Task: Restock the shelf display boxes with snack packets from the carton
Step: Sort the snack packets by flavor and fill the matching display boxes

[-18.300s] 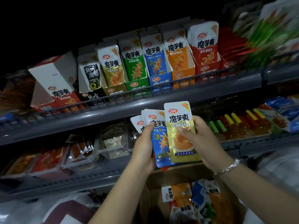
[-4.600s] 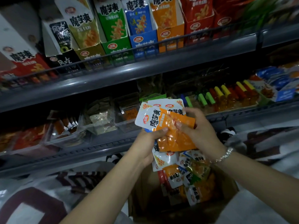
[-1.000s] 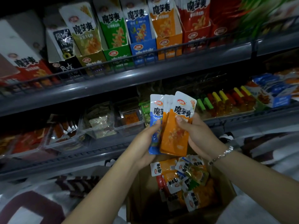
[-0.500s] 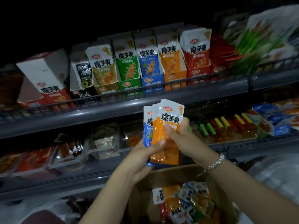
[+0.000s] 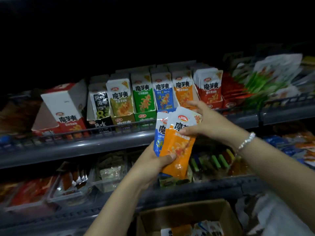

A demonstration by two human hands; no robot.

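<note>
- Looking down from the head camera, the left hand (image 5: 154,163) grips the lower part of a small stack of snack packets, thumb curled over the front orange packet (image 5: 177,143)
- a blue packet (image 5: 159,132) sits just behind the orange one, its left edge showing
- the right hand (image 5: 202,121) pinches the orange packet near its upper right edge, thumb on the front, while its other fingers stretch up toward the orange display box (image 5: 183,92)
- a beaded bracelet (image 5: 245,142) circles the right wrist
- on the upper shelf (image 5: 76,147) display boxes stand in a row behind a wire rail: a red box (image 5: 68,113) leaning at the left, then black, olive, a green box (image 5: 144,99), a blue box (image 5: 162,94), the orange one and another red box (image 5: 209,89) full of packets
- the held stack hangs in front of the shelf edge, below the blue and orange boxes
- the carton (image 5: 185,217) stands open at the bottom, more packets lying inside
- the lower shelf holds clear tubs and coloured sticks, too dim to name
</note>
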